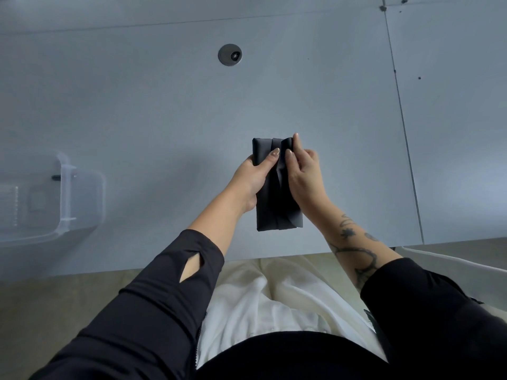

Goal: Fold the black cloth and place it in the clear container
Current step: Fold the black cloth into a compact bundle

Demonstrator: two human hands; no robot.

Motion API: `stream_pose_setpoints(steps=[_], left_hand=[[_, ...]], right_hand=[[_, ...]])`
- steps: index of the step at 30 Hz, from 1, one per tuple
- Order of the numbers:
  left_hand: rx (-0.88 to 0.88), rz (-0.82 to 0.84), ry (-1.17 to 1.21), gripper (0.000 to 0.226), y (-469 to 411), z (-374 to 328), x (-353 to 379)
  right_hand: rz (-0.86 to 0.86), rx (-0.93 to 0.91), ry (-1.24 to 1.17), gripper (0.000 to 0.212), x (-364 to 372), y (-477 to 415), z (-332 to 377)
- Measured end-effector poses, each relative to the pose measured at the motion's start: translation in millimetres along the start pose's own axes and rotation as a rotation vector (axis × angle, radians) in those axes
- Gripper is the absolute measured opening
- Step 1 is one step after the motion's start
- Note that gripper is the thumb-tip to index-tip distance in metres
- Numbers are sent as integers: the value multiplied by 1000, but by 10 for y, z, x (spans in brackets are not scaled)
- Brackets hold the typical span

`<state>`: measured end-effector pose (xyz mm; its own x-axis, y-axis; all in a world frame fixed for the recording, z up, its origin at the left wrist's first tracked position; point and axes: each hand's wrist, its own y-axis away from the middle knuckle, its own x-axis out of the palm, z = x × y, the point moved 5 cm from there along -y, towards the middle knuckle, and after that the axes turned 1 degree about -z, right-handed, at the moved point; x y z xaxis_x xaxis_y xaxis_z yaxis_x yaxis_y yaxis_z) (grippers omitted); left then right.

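Note:
The black cloth (277,204) is folded into a narrow upright rectangle near the middle of the grey table (164,119). My left hand (253,175) grips its left edge, thumb on top. My right hand (301,171) pinches the right flap near the top, fingers on the fabric. Both hands hold the cloth between them; whether it rests on the table or hovers just above it I cannot tell. The clear container (65,198) stands at the far left edge of the table, well apart from the cloth.
A round metal cable grommet (230,54) sits in the table farther back. A seam (403,119) runs down the table on the right. A white bin edge (452,263) shows at lower right, past the table's front edge.

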<state>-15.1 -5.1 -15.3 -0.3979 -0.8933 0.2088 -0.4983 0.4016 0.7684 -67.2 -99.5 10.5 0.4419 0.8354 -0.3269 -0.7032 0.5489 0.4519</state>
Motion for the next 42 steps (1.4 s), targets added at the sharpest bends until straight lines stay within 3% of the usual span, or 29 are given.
stream_pose_setpoints(steps=[4,8,11,16,19,23,27,30,34,38,42], left_hand=[[21,-51,-19,36,-38,-42,-50],[14,-75,-44,23,-74,-144,-109],[-4,-28,-78,26,-73,-167,-106],[-57,18,-70,30,-46,-170,-83],[-51,4,-77,30,-44,-191,-49],[-14,-47,-78,29,-57,-183,-27],[-27,-103,-68,30,-93,-201,-96],[-31,-118,-82,28,-125,-262,-113],[-85,-73,-72,25,-136,-267,-93],[-125,-50,-30,24,-127,-247,-69],[-110,-119,-15,30,-126,-238,-57]], right_hand=[[176,65,-269,36,-88,29,37],[424,167,-202,29,-118,123,-64],[402,172,-210,32,-143,106,-121],[385,148,-187,74,-183,58,-130],[337,99,-59,81,-151,52,-111],[319,26,154,77,-82,48,-42],[515,217,-181,63,-144,136,-57],[630,234,-165,38,-174,208,-90],[586,201,-153,23,-207,179,-148],[579,172,-112,27,-223,156,-183],[517,98,-35,48,-113,195,-140]])
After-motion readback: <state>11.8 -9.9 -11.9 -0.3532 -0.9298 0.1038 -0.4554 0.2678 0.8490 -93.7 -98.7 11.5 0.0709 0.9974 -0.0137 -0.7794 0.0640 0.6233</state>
